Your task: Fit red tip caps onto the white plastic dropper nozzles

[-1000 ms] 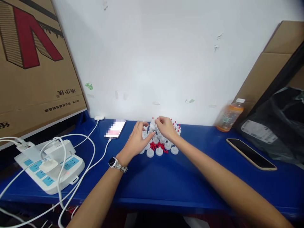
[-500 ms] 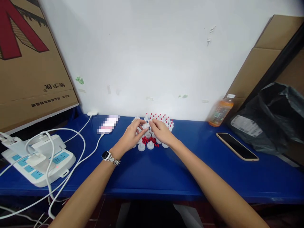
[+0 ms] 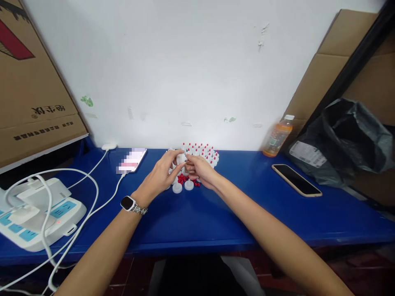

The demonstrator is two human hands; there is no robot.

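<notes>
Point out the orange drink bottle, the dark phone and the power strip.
orange drink bottle (image 3: 275, 139), head view, on its label.
dark phone (image 3: 296, 179), head view, middle of its screen.
power strip (image 3: 66, 212), head view, its white right end.

Both bare forearms are stretched forward and drawn together at the middle. The left hand (image 3: 160, 176), with its wrist banded by a watch, is curled, fingertips pinched. The right hand (image 3: 199, 169) is met opposite it, fingers likewise bent inward and closed.
</notes>
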